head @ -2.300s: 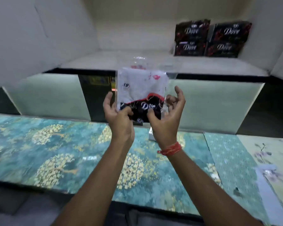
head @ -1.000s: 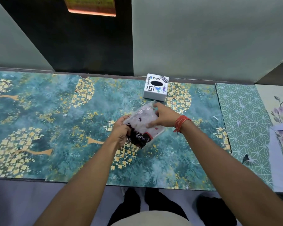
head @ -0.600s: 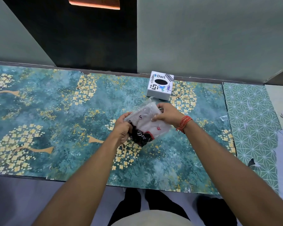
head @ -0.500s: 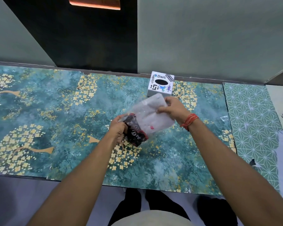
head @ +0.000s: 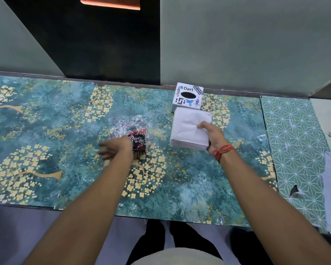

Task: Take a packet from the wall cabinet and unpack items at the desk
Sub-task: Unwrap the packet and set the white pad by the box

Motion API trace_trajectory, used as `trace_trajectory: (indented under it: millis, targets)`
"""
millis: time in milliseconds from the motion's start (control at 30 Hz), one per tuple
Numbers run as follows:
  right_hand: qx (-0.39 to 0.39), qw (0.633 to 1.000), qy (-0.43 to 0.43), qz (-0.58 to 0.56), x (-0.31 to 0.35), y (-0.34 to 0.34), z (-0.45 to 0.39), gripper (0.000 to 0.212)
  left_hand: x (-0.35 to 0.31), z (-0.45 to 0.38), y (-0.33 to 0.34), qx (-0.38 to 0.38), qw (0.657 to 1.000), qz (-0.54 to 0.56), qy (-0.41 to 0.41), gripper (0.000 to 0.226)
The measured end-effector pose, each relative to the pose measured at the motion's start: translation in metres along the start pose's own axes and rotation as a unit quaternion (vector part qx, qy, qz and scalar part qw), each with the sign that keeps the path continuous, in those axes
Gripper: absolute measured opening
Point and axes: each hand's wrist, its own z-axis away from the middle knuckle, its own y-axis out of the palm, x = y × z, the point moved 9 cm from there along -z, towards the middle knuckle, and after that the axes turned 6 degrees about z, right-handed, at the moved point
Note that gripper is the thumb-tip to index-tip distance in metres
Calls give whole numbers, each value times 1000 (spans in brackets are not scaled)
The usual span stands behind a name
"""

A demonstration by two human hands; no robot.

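The clear plastic packet (head: 131, 127) with a black and red Dove label lies crumpled on the desk (head: 46, 115) near its middle. My left hand (head: 115, 149) hovers just left of the packet with its fingers spread, blurred, holding nothing. My right hand (head: 212, 135) grips a white stack of folded tissues (head: 190, 129) by its right edge, to the right of the packet and just above the desk.
A small white box (head: 187, 96) with stickers and a dark oval hole stands at the desk's back edge, right behind the tissue stack. Green patterned sheets (head: 294, 142) cover the desk's right end. Cabinet doors and a dark gap rise behind the desk.
My right hand has pulled the white tissue stack out of the packet and moved it right. My left hand has let go of the packet, which now lies on the desk.
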Motion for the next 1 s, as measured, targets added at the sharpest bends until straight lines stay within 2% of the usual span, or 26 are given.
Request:
trace_trajectory:
  millis: [33, 67, 100, 133, 167, 200, 267, 333, 367, 433, 500, 600, 633, 700, 767, 800, 867, 900, 933, 1000]
  targets:
    - [-1, 1000, 1, 1, -4, 1, -1, 28, -18, 15, -6, -21, 995, -40, 91, 81]
    - [-1, 1000, 2, 4, -7, 1, -4, 22, -39, 32, -7, -34, 976, -46, 212, 76]
    - [1, 1000, 3, 9, -9, 3, -5, 19, -58, 57, -2, -15, 942, -32, 333, 67]
    - [5, 1000, 4, 13, -11, 5, -6, 18, -70, 82, 9, 42, 902, -8, 430, 57]
    - [9, 1000, 4, 14, -12, 7, -6, 19, -72, 102, 25, 128, 873, 13, 470, 50]
    - [15, 1000, 4, 11, -14, 10, -5, 23, -67, 116, 43, 219, 861, 13, 459, 48]
    - [31, 1000, 3, 1, -15, 16, -1, 38, -44, 132, 76, 361, 866, -29, 345, 58]
    - [44, 999, 4, -10, -19, 20, 1, 45, -12, 139, 96, 448, 873, -41, 187, 51]
    - [46, 999, 9, -9, -22, 21, 0, 46, -2, 141, 101, 466, 873, -30, 140, 42]
    - [42, 999, 15, 23, -27, 20, -4, 47, 3, 136, 105, 447, 882, -39, 144, 30]
    - [17, 993, 23, 115, -33, 15, -10, 42, 5, 129, 105, 413, 887, -93, 183, 37]
    - [7, 958, 29, 284, -41, 12, -16, 40, 16, 118, 106, 386, 868, -228, 213, 46]
    - [17, 938, 27, 345, -42, 14, -16, 46, 18, 115, 105, 382, 854, -274, 225, 47]
    - [29, 872, 22, 489, -37, 17, -14, 68, 15, 114, 106, 380, 818, -350, 254, 49]
    - [-21, 821, -36, 569, -7, 20, -17, 83, -4, 118, 108, 368, 802, -374, 286, 51]
    - [-58, 815, -93, 569, 16, 26, -18, 83, -20, 122, 110, 360, 806, -360, 301, 53]
    - [-113, 808, -227, 533, 62, 41, -21, 72, -58, 127, 117, 353, 836, -274, 318, 64]
    - [-121, 786, -277, 539, 78, 52, -24, 68, -75, 129, 121, 357, 849, -221, 319, 68]
    - [-116, 761, -301, 563, 87, 62, -30, 67, -88, 131, 124, 363, 857, -178, 320, 70]
    - [-98, 714, -290, 630, 92, 77, -50, 67, -98, 128, 131, 372, 862, -134, 316, 69]
